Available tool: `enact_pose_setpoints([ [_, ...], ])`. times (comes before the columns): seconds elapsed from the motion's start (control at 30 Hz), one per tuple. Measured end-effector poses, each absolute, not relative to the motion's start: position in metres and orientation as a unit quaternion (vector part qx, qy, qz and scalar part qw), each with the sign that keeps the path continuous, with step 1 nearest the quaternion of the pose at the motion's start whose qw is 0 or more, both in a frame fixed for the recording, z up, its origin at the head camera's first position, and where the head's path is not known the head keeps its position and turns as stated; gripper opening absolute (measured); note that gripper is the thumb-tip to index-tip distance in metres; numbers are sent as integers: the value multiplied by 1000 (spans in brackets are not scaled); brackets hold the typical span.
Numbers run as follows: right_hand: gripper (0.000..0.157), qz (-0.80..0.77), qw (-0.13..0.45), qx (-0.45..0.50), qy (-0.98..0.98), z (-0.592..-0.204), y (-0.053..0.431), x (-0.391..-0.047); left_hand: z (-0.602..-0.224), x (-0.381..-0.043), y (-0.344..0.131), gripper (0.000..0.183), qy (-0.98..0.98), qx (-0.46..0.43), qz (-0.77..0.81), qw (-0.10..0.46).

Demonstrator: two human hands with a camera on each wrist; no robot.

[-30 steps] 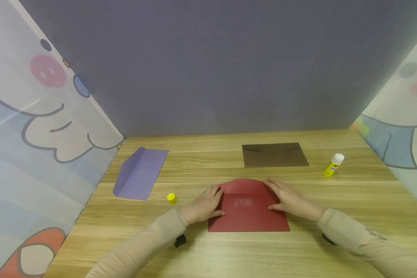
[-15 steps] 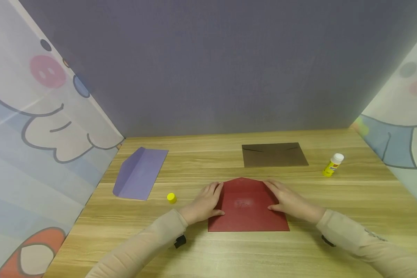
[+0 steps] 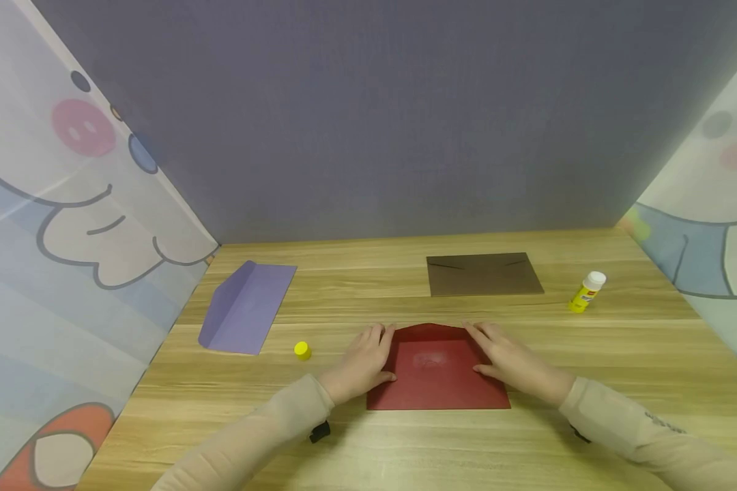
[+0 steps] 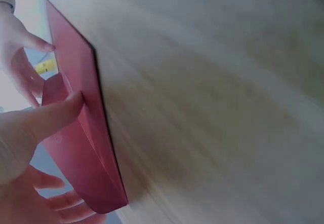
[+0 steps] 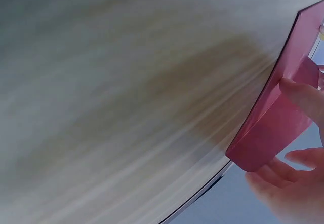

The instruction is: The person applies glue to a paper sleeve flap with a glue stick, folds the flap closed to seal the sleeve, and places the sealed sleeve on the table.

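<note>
Wood-grain tabletop (image 3: 442, 447) nearest, stretching from the bottom of the head view to the near edge of a red envelope (image 3: 439, 382), with more wood outward past both sleeves (image 3: 239, 429). At the middle of that front stretch: body of the envelope, long axis left to right, straight long edge toward the sleeves, flap (image 3: 430, 333) raised along the far side, blunt tip away. At its left end, left hand (image 3: 360, 361), gripping, thumb on the upper face and fingers behind the flap; at its right end, right hand (image 3: 518, 354), gripping in mirrored pose. Farther out, yellow cap (image 3: 302, 351) near the left hand, purple envelope (image 3: 254, 314) beyond it, slanted, then yellow glue stick (image 3: 585, 294) well to the right, and brown envelope (image 3: 485, 275), long side left to right. Behind, grey panel (image 3: 393, 123) between cartoon-printed side sheets (image 3: 80, 204).
</note>
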State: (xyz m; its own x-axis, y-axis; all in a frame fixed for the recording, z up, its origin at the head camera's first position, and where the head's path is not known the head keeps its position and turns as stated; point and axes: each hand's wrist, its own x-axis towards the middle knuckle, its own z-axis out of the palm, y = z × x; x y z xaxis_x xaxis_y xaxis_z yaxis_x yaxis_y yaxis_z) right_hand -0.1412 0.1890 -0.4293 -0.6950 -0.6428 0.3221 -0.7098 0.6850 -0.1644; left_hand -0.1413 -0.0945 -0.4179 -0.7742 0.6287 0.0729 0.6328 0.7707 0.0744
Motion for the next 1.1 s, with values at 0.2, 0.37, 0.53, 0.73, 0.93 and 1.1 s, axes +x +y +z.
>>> enact_pose_setpoints([
  [0.2,68,128,139,388,-902,-431,189,-140,-420,-138,-93,77,-943,-330,-38,7],
  [0.37,62,126,144,394,-899,-432,188,-140,-420,-137,-93,71,-941,-337,-30,6],
  [0.53,58,125,143,400,-897,-431,188,-138,-418,-135,-93,62,-938,-346,-22,11],
  [0.73,54,130,128,407,-895,-429,187,-135,-421,-135,-93,56,-935,-354,-20,21],
  [0.93,50,125,118,417,-892,-429,187,-134,-421,-134,-92,52,-934,-356,-13,13],
  [1.1,46,126,122,422,-889,-431,188,-134,-420,-134,-92,48,-934,-356,-8,7],
])
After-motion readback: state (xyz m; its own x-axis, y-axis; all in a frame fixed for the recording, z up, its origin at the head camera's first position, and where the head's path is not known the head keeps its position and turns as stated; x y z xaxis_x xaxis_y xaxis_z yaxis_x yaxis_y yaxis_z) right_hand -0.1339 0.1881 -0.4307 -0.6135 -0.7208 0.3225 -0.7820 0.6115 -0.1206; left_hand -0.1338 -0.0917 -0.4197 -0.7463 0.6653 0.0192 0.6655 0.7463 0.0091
